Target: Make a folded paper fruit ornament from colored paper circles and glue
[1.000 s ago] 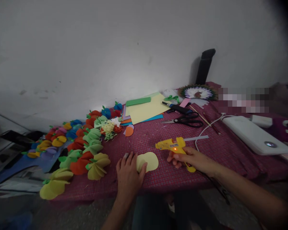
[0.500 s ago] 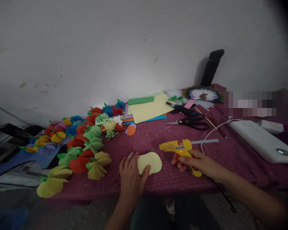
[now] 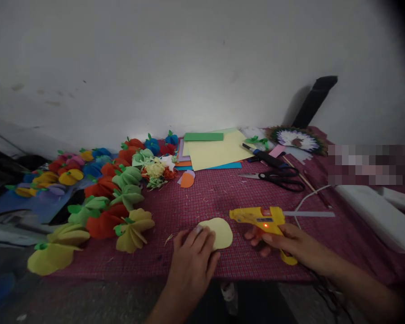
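A pale yellow paper cut-out [image 3: 222, 234] with rounded lobes is near the table's front edge. My left hand [image 3: 193, 256] has its fingers over the left part of this cut-out, its thumb close to the lower edge. In my right hand [image 3: 290, 245] is a yellow hot glue gun [image 3: 256, 215], gripped by its handle. The gun's nozzle points left, just above and right of the cut-out, apart from it. Its small red light is on, and a long clear glue stick [image 3: 312, 214] sticks out of its back.
Folded paper pumpkins [image 3: 103, 189] in several colours crowd the left side. Paper sheets [image 3: 219, 150], black scissors [image 3: 276, 177], a utility knife [image 3: 265, 156] and an orange paper piece [image 3: 187, 179] lie farther back. A white power bank [image 3: 374, 216] with a cable is at right.
My left fingers have shifted right onto the cut-out, and the thumb has come off its face to the lower edge. The glue gun stays in my right hand. The view has turned slightly.
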Tool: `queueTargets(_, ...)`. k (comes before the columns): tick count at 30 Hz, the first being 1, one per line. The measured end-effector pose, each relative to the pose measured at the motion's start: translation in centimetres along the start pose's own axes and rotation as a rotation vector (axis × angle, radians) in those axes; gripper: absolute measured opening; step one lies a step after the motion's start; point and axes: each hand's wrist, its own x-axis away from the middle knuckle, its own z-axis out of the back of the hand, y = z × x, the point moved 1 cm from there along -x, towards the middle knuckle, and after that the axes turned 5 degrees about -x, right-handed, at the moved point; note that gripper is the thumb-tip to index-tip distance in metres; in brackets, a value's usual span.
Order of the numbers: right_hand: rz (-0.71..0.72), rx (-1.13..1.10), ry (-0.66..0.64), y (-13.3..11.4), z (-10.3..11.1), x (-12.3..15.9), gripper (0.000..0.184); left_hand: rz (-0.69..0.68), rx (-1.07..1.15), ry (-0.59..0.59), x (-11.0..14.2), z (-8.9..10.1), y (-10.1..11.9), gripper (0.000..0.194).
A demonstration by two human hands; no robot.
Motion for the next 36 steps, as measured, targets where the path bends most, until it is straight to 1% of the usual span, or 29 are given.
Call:
queueTargets(1, -0.013, 0.030, -0.008, -0.3, -0.1, 0.0, 0.032, 0.006, 0.007, -0.035, 0.1, -0.2, -0.1, 0.028)
queueTargets(3, -0.039, 0.091, -0.027, -0.9, -0.4, 0.1, 0.032, 0.021, 0.015, -0.061, 0.3, -0.6, -0.3, 0.030)
queueTargets(6, -0.065, 0.153, -0.060, -1.9, -0.7, -0.1, 0.031, 0.041, 0.046, -0.070, 0.6, -0.8, -0.5, 0.030)
queueTargets(10, -0.103, 0.233, -0.099, -2.9, -0.9, -0.8, 0.030, 0.070, 0.090, -0.064, 0.6, -0.6, -0.6, 0.030)
queueTargets(12, -0.116, 0.264, -0.105, -3.2, -1.0, -1.2, 0.030, 0.077, 0.107, -0.086, 0.5, -0.6, -0.6, 0.032)
queueTargets(16, -0.103, 0.290, -0.106, -3.5, -1.1, -1.7, 0.028, 0.072, 0.112, -0.131, 0.4, -0.7, -0.7, 0.035)
queueTargets(24, -0.128, 0.256, -0.097, -3.1, -1.1, -1.9, 0.027, 0.058, 0.120, -0.145, 0.3, -0.9, -0.7, 0.039)
queueTargets(30, -0.154, 0.278, -0.080, -3.6, -1.3, -2.1, 0.030, 0.069, 0.132, -0.091, 0.7, -0.9, -0.8, 0.039)
queueTargets(36, -0.175, 0.297, -0.072, -3.9, -1.7, -2.4, 0.031, 0.110, 0.162, 0.103, 1.6, -1.4, -0.5, 0.027)
